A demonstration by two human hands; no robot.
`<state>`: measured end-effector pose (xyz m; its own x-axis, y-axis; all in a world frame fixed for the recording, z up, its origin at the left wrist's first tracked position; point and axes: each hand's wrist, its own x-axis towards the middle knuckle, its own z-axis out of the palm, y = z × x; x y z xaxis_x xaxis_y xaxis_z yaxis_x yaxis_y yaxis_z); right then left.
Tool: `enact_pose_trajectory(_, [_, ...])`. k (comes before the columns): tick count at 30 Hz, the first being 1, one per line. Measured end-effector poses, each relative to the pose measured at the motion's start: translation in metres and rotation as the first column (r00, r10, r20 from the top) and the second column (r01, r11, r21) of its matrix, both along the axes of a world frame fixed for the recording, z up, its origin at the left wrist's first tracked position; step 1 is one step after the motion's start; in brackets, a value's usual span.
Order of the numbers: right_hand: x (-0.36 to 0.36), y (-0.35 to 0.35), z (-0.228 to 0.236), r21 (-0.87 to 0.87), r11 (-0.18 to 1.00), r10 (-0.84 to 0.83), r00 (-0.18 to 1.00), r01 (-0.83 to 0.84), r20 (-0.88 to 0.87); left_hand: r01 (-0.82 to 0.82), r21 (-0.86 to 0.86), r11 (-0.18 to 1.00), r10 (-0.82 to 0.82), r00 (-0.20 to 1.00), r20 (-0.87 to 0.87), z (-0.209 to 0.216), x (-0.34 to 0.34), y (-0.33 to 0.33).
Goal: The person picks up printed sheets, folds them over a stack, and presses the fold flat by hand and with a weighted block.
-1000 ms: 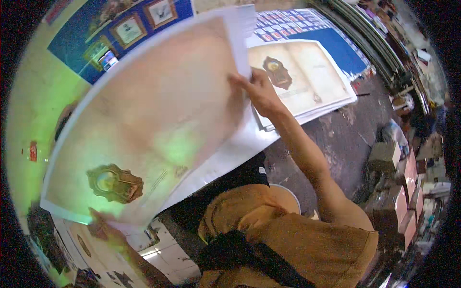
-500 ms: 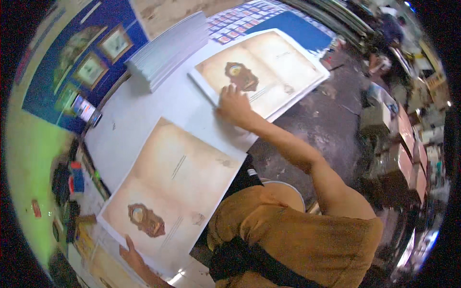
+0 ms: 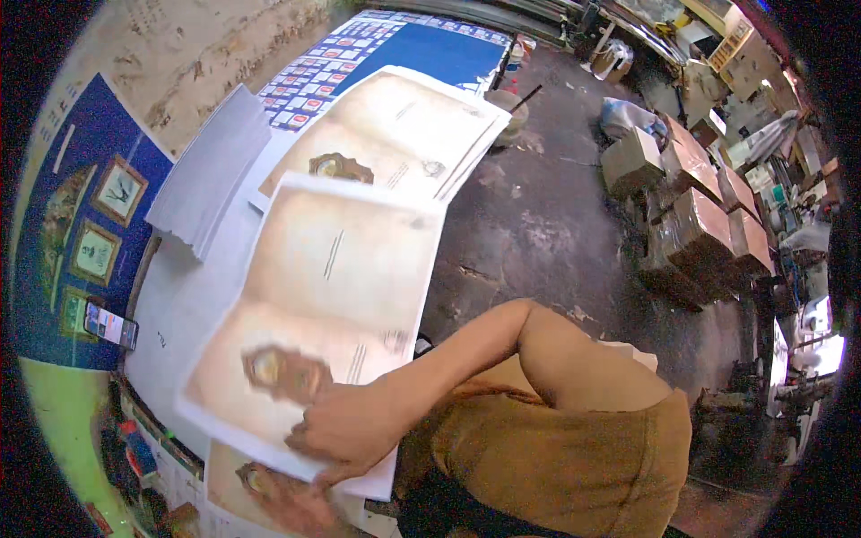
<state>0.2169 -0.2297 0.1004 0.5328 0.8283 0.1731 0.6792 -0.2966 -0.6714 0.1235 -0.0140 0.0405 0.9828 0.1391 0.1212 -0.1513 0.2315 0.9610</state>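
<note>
A large tan printed sheet (image 3: 341, 269) with a dark medallion lies across the white table (image 3: 179, 305) in front of me. My right hand (image 3: 345, 430) grips its near edge, fingers curled over the paper. My left hand (image 3: 291, 504) is blurred at the bottom edge, below the sheet's near edge and beside another tan sheet (image 3: 235, 473) with a medallion; its grip is unclear. A stack of the same tan sheets (image 3: 404, 134) lies farther away on the table.
A stack of white paper (image 3: 211, 175) sits at the far left. A blue printed sheet (image 3: 439, 49) lies beyond the tan stack. A phone (image 3: 110, 325) rests at the table's left edge. Brown cardboard boxes (image 3: 695, 211) line the dark floor (image 3: 538, 224) on the right.
The tan sheet, held up a second ago, has come down flat on the table. My right hand left the far stack and came back to the sheet's near edge.
</note>
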Motion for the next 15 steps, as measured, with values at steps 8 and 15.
enact_pose_trajectory(8, [0.119, -0.061, -0.045, 0.284, 0.558, -0.781, 0.609, 0.780, -0.138, -0.340, 0.554, 0.760, 0.437, 0.898, -0.048, 0.047, 0.008, 0.058])
enact_pose_trajectory(15, [0.165, -0.107, -0.075, 0.286, 0.622, -0.477, 0.643, 0.729, -0.600, -0.763, -0.090, 0.640, 0.768, 0.637, 0.063, -0.042, -0.057, 0.189])
